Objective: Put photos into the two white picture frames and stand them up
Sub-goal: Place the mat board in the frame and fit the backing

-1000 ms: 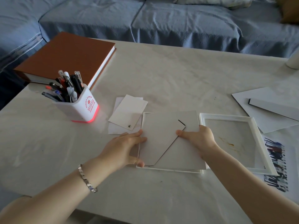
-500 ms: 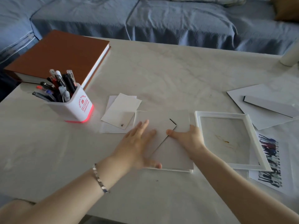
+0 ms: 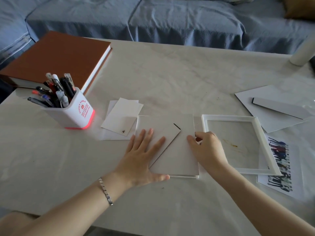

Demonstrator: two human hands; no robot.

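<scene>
One white picture frame lies face down near the table's front, covered by its grey backing board [image 3: 179,155] with a fold-out stand flap. My left hand [image 3: 141,157] presses flat on the flap side of the board, fingers spread. At the board's right edge my right hand [image 3: 207,149] has its fingertips curled on the edge. A second white frame [image 3: 255,132] lies flat just to the right, its glass bare. A printed photo [image 3: 279,169] of dark figures sticks out from under that frame's right side.
A white pen holder [image 3: 75,113] full of pens stands at the left, in front of a brown album [image 3: 56,58]. Small white cards [image 3: 122,116] lie left of the board. Another backing board with its stand [image 3: 274,106] lies at the right. A blue sofa runs behind the table.
My left hand moved from gripping the board's left edge to lying flat on it. My right hand shifted from the flap's tip to the board's right edge.
</scene>
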